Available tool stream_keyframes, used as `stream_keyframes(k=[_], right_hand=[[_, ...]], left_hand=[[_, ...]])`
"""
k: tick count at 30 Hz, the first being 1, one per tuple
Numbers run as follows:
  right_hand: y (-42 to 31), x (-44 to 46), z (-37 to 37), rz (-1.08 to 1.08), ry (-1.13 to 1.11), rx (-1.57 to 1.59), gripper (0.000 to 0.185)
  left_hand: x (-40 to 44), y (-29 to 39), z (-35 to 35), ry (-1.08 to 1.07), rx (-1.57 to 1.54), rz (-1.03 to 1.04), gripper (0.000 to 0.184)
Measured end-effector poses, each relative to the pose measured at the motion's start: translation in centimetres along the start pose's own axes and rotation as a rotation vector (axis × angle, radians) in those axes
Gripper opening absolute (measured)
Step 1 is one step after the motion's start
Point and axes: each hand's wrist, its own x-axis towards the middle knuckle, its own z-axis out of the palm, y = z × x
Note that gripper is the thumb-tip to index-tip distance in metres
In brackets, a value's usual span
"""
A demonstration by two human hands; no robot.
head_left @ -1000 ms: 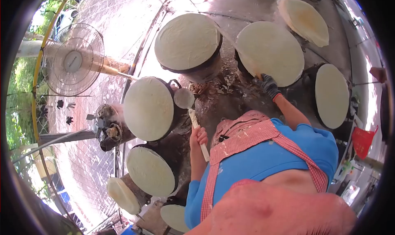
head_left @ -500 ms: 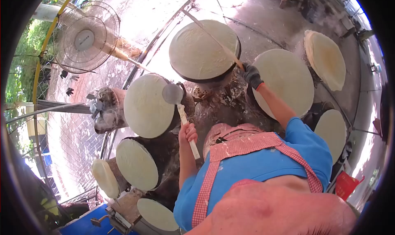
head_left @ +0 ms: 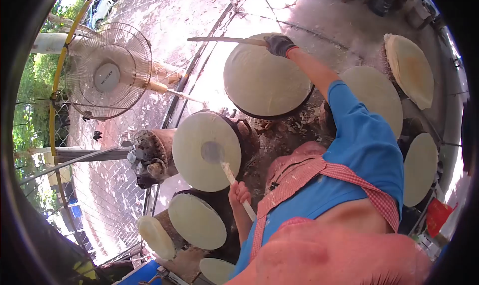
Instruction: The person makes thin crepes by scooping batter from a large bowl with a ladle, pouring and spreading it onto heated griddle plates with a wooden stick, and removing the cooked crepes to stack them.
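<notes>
My left hand [head_left: 240, 193] is bare and closed round the pale handle of a ladle [head_left: 229, 174]. The ladle's round head lies over the pale sheet [head_left: 192, 148] on the round griddle at centre left. In a dark glove, my right hand [head_left: 280, 45] grips one end of a long flat stick [head_left: 227, 39]. That stick points left across the far edge of the large central griddle's pale sheet [head_left: 267, 80]. Whether the stick touches the sheet I cannot tell.
Several more griddles bear pale sheets, one of them at the right [head_left: 420, 169]. Thin round breads [head_left: 409, 70] are piled at the upper right. A fan [head_left: 107, 77] stands at the left by a wire fence. A red bag [head_left: 439, 216] is at the lower right.
The gloved right hand has gone up and left over the central griddle, and its stick has swung to nearly level. The ladle has moved onto the centre-left sheet. The camera view has shifted.
</notes>
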Motion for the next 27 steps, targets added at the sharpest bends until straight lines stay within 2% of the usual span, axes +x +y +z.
stream_keyframes(k=[1, 3, 4, 5, 6, 8, 9, 11, 12, 13, 15, 19, 20, 21, 23, 24, 27], right_hand=[[0.4, 1.8, 1.1, -0.067, -0.009, -0.074, 0.028], [0.7, 5.0, 2.8, -0.119, 0.030, -0.062, 0.026], [0.1, 6.1, 3.1, -0.095, -0.041, -0.067, 0.027], [-0.2, 7.7, 3.3, -0.078, -0.109, -0.082, 0.028], [-0.4, 9.2, 3.5, -0.094, -0.116, -0.078, 0.028], [-0.9, 11.3, 4.7, -0.144, -0.151, -0.112, 0.026], [-1.0, 12.4, 5.1, -0.149, -0.160, -0.103, 0.026], [-0.9, 14.0, 6.1, -0.183, -0.329, -0.050, 0.021], [-0.9, 14.3, 6.3, -0.186, -0.358, -0.084, 0.019], [-1.0, 14.5, 5.8, -0.195, -0.404, -0.084, 0.019], [-0.6, 14.8, 5.8, -0.288, -0.283, -0.146, 0.022], [-1.1, 15.4, 3.3, -0.270, -0.416, -0.072, 0.020], [-1.5, 15.2, 2.2, -0.307, -0.418, -0.113, 0.020], [-1.6, 14.6, 1.6, -0.343, -0.422, -0.156, 0.019], [-1.0, 13.7, 0.2, -0.420, -0.304, -0.061, 0.016], [-1.0, 13.1, -1.2, -0.402, -0.320, -0.047, 0.015], [-0.5, 11.3, -4.2, -0.412, -0.324, -0.079, 0.014]], left_hand=[[-0.3, -0.2, 0.0, 0.003, 0.008, 0.010, 0.036], [-0.9, -1.1, -0.3, 0.058, -0.016, 0.094, 0.022], [-1.7, -1.3, -1.2, 0.060, -0.051, 0.080, 0.014], [-1.6, -1.9, -1.9, 0.051, -0.092, 0.067, 0.022], [-1.7, -2.7, -2.4, 0.052, -0.100, 0.083, 0.022], [-2.0, -4.8, -0.8, 0.240, -0.031, 0.192, 0.031], [-1.6, -5.9, 0.5, 0.249, -0.033, 0.202, 0.031], [-0.8, -8.6, 3.8, 0.247, -0.362, 0.351, 0.031], [-1.4, -8.7, 2.5, 0.268, -0.381, 0.364, 0.031], [-1.8, -8.4, 0.9, 0.195, -0.341, 0.312, 0.031], [-2.1, -8.4, -0.5, 0.108, -0.312, 0.265, 0.031], [-1.3, -8.2, 0.9, 0.130, -0.289, 0.373, 0.011], [-1.3, -8.1, 1.3, 0.129, -0.279, 0.411, 0.019], [-1.3, -8.0, 1.4, 0.144, -0.287, 0.403, 0.019], [-1.3, -7.7, 1.5, 0.137, -0.242, 0.445, 0.031], [-1.4, -7.4, 1.6, 0.120, -0.261, 0.423, 0.036], [-1.6, -7.0, 1.4, 0.103, -0.262, 0.402, 0.037]])
